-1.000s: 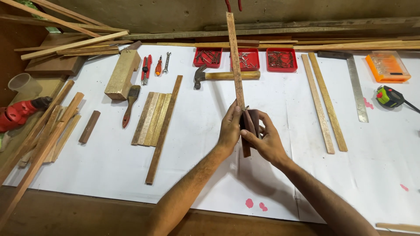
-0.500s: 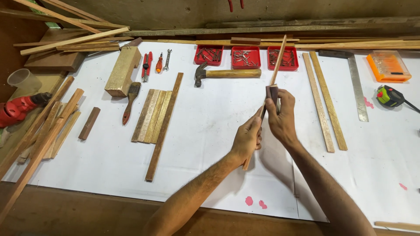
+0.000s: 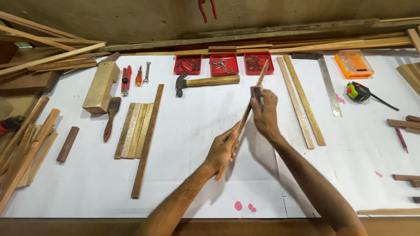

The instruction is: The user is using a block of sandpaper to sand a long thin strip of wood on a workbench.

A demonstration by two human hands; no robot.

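Gripping the lower part of a long wooden strip point(image 3: 245, 118), the left hand point(image 3: 223, 148) is closing around it, while the right hand point(image 3: 264, 113) is pinching a small dark block point(image 3: 256, 91) against it higher up. Both are hovering over the white bench top point(image 3: 192, 131), near the hammer point(image 3: 205, 81) and red trays point(image 3: 224, 64) farther away.

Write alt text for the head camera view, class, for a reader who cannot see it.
Two bare hands hold a long thin wooden strip tilted above a white-covered workbench: the left hand grips its lower part, the right hand presses a small dark block against it higher up. A hammer, three red trays and wood slats lie around.
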